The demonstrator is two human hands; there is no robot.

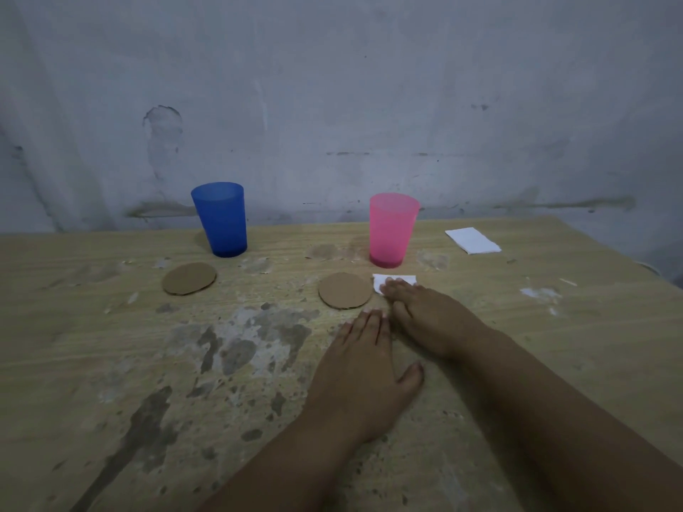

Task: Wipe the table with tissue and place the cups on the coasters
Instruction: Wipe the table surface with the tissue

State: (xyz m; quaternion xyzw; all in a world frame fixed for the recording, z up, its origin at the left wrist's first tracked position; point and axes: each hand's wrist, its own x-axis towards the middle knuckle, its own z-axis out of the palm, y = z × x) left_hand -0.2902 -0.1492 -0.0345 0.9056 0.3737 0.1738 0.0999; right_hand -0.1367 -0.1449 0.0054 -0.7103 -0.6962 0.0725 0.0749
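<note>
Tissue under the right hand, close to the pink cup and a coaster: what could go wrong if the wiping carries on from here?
1. The right hand presses the tissue just in front of the pink cup; a forward stroke could tip the cup.
2. The coaster lies right beside the tissue, so a leftward wipe might shove it out of place.
3. The table is rough and patchy, which could tear the tissue.

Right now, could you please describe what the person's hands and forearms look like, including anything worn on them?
Both forearms are bare, with no sleeves in view. The left hand and right hand wear no gloves, rings, watch or bracelet. Fingernails look short and unpainted.
</note>
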